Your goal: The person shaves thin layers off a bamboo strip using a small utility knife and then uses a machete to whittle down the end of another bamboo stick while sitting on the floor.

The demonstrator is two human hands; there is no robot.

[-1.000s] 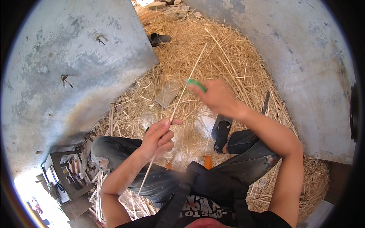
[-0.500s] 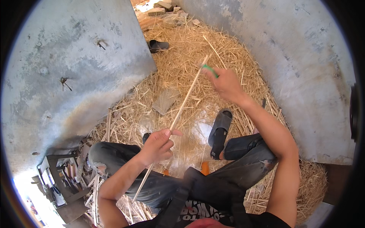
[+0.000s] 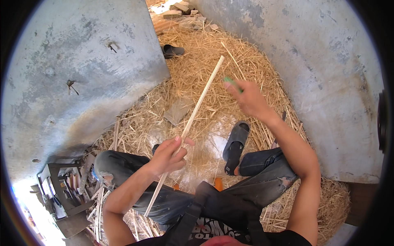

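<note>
My left hand (image 3: 168, 158) is closed around the lower part of a long, thin pale wooden stick (image 3: 200, 101). The stick slants from above my left thigh up to a tip over the straw. Its far end is bare and touches neither hand. To the right of that end, my right hand (image 3: 249, 97) is closed on a small green-handled tool (image 3: 232, 83). Motion blur hides the tool's working end, so its exact kind is unclear. A gap shows between the tool and the stick.
Straw-like shavings (image 3: 201, 47) cover the ground between two grey walls (image 3: 303, 69). A dark slipper (image 3: 173, 51) lies by the left wall's edge. A flat slab (image 3: 178, 110) sits among the shavings. At lower left stands a dark rack (image 3: 61, 188) with tools, beside loose sticks (image 3: 98, 213).
My right hand with the green-handled tool has drawn a little down and to the right, off the stick's far end. My left hand still grips the stick, its fingers slightly shifted.
</note>
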